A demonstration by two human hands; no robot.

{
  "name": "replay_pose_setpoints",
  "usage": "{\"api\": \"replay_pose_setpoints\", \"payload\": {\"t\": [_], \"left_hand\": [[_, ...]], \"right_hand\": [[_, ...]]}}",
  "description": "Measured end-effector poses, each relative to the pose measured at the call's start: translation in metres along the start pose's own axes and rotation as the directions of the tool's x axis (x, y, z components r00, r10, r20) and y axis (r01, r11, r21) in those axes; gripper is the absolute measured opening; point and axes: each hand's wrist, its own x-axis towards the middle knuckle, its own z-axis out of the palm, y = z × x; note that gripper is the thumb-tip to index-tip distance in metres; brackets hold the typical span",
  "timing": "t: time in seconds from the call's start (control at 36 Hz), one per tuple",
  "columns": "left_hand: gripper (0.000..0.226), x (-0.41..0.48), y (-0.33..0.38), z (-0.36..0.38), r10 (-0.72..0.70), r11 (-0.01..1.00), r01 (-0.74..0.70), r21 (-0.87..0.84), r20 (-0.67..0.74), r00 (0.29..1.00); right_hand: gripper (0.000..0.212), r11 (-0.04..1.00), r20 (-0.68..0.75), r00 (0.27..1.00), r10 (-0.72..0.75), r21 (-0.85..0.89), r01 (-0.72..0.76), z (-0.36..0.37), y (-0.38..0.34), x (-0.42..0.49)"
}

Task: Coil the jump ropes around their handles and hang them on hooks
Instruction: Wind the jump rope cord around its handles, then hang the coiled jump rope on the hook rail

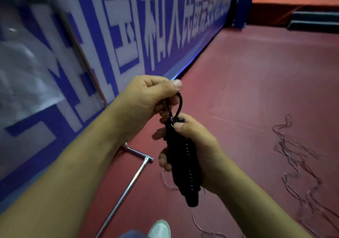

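Note:
A black jump rope (184, 166) is wound in tight turns around its handles, forming one dark bundle in the middle of the view. My right hand (201, 155) grips this bundle from the right, thumb pressed near its top end. A short loop of the rope (178, 104) sticks out above the bundle. My left hand (150, 96) pinches that loop from above, fingers curled around it. More thin ropes (297, 160) lie tangled on the red floor to the right. No hooks are visible.
A blue and white banner wall (113, 36) runs along the left. The metal base bars of a stand (128, 182) lie on the red floor (247, 83) below my left arm. My shoe (159, 229) shows at the bottom edge. Dark steps (315, 20) stand far right.

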Motion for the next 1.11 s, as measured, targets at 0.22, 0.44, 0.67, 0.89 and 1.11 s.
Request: {"api": "replay_pose_setpoints", "payload": {"t": [0.22,0.44,0.67,0.89,1.11], "left_hand": [[0.025,-0.049,0.104,-0.095,0.121,0.933,-0.063,0.354,-0.144,0.982],[0.022,-0.089,0.181,-0.168,0.155,0.805,0.033,0.592,-0.264,0.952],[0.014,-0.088,0.199,-0.238,0.084,0.759,0.195,0.621,-0.39,0.917],[0.016,-0.038,0.2,-0.292,0.044,0.574,0.356,0.738,-0.461,0.886],[0.014,0.004,0.18,-0.338,0.143,0.445,0.474,0.76,-0.583,0.8]], "right_hand": [[0.023,0.973,0.114,0.988,-0.108,-0.19,0.128,0.118,-0.043,0.032],[0.033,0.879,0.248,0.965,-0.083,-0.439,0.189,0.206,-0.068,0.083],[0.022,0.923,0.247,0.967,-0.056,-0.356,0.144,0.256,-0.06,0.141],[0.026,0.947,0.173,0.983,-0.056,-0.302,0.107,0.274,-0.048,0.216],[0.03,0.95,0.103,0.991,-0.083,-0.294,0.11,0.29,-0.032,0.279]]}}
